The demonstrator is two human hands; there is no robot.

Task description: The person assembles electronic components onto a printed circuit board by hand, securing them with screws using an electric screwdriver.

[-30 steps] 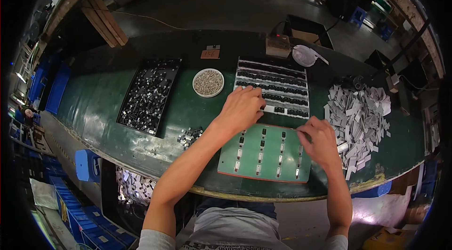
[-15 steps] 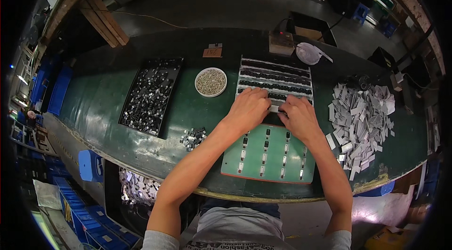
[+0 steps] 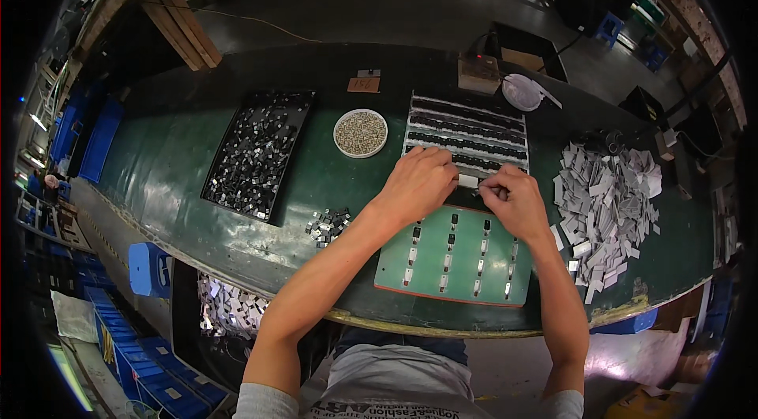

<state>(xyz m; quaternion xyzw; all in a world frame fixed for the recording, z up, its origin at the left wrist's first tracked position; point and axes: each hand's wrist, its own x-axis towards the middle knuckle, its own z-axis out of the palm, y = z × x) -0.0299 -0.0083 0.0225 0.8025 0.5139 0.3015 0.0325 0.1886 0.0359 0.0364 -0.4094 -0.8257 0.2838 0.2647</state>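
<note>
The right hand (image 3: 512, 196) has shifted from the green board (image 3: 430, 261) to the white plate (image 3: 468, 181), nearest of the component rows (image 3: 466, 144), enabling two-handed handling. Right fingers: pinched. Left hand (image 3: 422, 182): fingers curled. Held contents: indeterminable.

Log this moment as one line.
left hand: at small white rectangular piece | right hand: beside it, grip unclear | nearby: green rectangular board bearing black-and-silver parts
</note>
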